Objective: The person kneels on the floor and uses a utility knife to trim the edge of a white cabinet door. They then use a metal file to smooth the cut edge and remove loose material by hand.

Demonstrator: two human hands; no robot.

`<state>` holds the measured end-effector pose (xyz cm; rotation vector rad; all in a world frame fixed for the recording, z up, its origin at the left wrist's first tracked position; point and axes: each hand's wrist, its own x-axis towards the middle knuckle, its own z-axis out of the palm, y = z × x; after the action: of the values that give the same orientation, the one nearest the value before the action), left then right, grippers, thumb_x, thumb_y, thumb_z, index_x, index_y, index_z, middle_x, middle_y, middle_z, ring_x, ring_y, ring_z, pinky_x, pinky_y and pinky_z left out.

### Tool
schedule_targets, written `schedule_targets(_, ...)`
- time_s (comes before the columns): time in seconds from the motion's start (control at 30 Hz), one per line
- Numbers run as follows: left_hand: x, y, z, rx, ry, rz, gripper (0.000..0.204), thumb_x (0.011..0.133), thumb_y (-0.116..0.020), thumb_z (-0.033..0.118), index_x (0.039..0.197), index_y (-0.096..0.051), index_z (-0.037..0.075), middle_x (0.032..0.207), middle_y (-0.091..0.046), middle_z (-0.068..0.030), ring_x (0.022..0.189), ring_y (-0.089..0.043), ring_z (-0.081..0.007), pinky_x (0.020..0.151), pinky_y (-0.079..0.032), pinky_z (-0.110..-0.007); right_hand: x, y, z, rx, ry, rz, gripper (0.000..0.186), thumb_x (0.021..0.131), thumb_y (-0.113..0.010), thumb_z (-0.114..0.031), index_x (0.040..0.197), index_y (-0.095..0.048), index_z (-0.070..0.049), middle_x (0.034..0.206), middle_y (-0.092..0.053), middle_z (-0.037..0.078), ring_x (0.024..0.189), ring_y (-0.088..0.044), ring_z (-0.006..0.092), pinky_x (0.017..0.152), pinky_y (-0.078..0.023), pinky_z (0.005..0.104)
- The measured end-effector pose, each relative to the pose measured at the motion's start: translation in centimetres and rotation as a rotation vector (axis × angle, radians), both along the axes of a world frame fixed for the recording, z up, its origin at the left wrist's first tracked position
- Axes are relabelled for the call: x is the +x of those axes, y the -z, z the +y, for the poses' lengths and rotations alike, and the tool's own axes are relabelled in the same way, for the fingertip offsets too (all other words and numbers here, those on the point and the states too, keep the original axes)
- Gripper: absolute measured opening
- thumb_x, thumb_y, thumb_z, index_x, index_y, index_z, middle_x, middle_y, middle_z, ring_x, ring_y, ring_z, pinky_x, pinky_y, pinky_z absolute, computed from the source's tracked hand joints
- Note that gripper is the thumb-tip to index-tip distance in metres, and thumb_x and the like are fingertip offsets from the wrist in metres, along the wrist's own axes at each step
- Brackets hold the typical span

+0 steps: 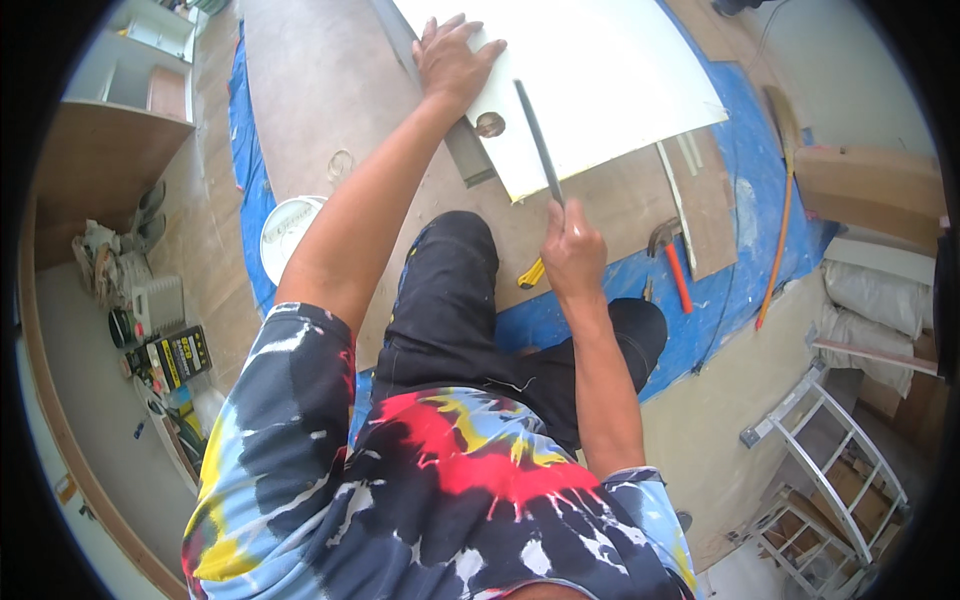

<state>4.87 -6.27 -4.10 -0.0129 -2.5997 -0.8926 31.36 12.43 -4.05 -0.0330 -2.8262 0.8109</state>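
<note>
Past the shirt [470,480], clamps right fingers [573,222] on a bar [538,138], its long axis ahead-left of them over the board [620,70], with left fingers [462,36] spread on it, nearer the hole [490,124].

Bright, diffuse light fills the view, strongest toward the top, where the white panel [620,70] washes out to almost pure white with scant texture. A small highlight glints on the knuckles of the right hand [577,243]. Shadows are soft; the black trousers [450,290] sink into deep tone, their folds faintly readable. The centre looks reasonably sharp, while small items near the rim turn soft. Fisheye distortion bows the ladder [830,492] at lower right, and a black, rounded vignette swallows the corners.
</note>
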Motion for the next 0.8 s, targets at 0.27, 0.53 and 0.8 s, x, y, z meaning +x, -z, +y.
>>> schedule_targets(0.27, 0.1, -0.5, -0.1, 0.033, 0.021, -0.065, 0.053, 0.093, -0.071, 0.044, 0.133, -0.068, 0.009, 0.154, -0.053, -0.0127, 0.153, -0.030, -0.0374, 0.126, -0.018, -0.053, 7.5, -0.3, 0.4, -0.072, -0.057, -0.096, 0.018, 0.102, -0.062, -0.018, 0.094, -0.056, -0.003, 0.066, -0.064, 0.020, 0.061, -0.066, 0.0417, 0.052, -0.050, 0.0506)
schedule_targets(0.53, 0.1, -0.5, 0.1, 0.081, -0.012, 0.002, 0.041, 0.088, -0.079, 0.035, 0.119, -0.075, 0.008, 0.146, -0.061, -0.0125, 0.149, -0.037, -0.0385, 0.124, -0.025, -0.049, 3.7, 0.9, -0.4, 0.021, -0.058, -0.091, 0.022, 0.101, -0.065, -0.021, 0.091, -0.053, -0.004, 0.064, -0.064, 0.021, 0.059, -0.066, 0.0429, 0.050, -0.050, 0.0522)
schedule_targets(0.8, 0.0, -0.4, -0.4, 0.006, 0.020, 0.039, 0.048, 0.090, -0.073, 0.045, 0.126, -0.074, 0.013, 0.150, -0.058, -0.0081, 0.153, -0.031, -0.0362, 0.126, -0.016, -0.054, 2.8, 0.2, -0.1, 0.007, 0.006, -0.020, 0.022, 0.103, -0.062, -0.024, 0.094, -0.054, -0.005, 0.064, -0.063, 0.022, 0.060, -0.065, 0.0454, 0.050, -0.048, 0.0563)
